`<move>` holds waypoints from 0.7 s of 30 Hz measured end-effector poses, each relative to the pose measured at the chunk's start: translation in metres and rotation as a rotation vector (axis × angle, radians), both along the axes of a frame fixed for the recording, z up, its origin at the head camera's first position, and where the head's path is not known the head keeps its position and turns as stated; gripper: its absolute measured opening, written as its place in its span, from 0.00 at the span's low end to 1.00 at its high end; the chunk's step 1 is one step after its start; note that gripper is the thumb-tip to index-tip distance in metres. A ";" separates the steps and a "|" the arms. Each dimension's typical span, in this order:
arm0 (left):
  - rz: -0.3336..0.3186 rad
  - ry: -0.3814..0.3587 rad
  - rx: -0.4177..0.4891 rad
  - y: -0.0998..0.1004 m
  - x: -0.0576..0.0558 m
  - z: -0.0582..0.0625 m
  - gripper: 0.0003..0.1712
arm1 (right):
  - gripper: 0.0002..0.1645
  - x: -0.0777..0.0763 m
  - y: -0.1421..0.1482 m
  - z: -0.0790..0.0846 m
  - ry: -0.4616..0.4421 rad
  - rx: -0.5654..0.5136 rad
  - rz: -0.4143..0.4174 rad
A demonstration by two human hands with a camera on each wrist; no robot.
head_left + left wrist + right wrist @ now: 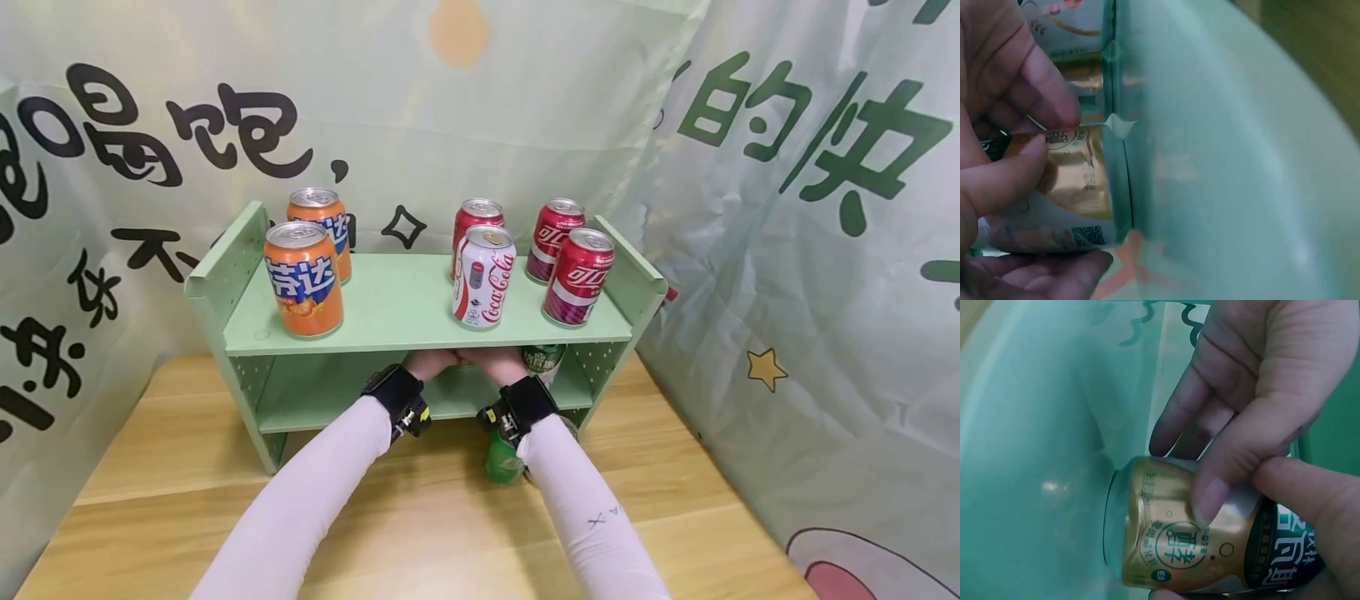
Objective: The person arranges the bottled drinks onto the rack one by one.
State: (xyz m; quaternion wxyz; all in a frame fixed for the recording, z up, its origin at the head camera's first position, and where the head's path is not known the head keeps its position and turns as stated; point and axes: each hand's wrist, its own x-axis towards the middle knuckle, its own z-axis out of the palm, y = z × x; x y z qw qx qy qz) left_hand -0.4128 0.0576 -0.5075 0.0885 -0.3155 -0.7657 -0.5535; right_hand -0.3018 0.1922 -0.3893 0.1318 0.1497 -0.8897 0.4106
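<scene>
Both my left hand [429, 364] and my right hand [497, 363] reach under the top board, onto the middle shelf [315, 400]. Between them stands a gold-and-white kvass can [1079, 181], its base right at the shelf surface. In the left wrist view, my left thumb [1007, 178] lies along its front and the fingers wrap the left side. From the other side my right thumb [1304, 478] and fingers grip the same can [1166, 550]. The head view mostly hides this can behind the hands. Another kvass can [543, 360] stands just right of my right hand.
On the top board [397, 292] stand two orange soda cans [303, 283], a white Coca-Cola can [484, 279] and several red cans [578, 279]. A green can [501, 460] stands below the middle shelf, partly behind my right forearm. Printed cloth hangs behind the rack.
</scene>
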 end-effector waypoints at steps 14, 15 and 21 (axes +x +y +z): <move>0.119 -0.278 -0.203 -0.026 0.121 0.119 0.32 | 0.36 0.046 -0.011 0.014 -0.052 -0.020 -0.088; 0.106 -0.278 -0.188 -0.027 0.123 0.118 0.31 | 0.38 0.049 -0.012 0.015 -0.074 0.000 -0.104; 0.020 -0.275 -0.156 -0.034 0.138 0.106 0.28 | 0.42 0.066 -0.012 0.016 -0.183 0.016 -0.155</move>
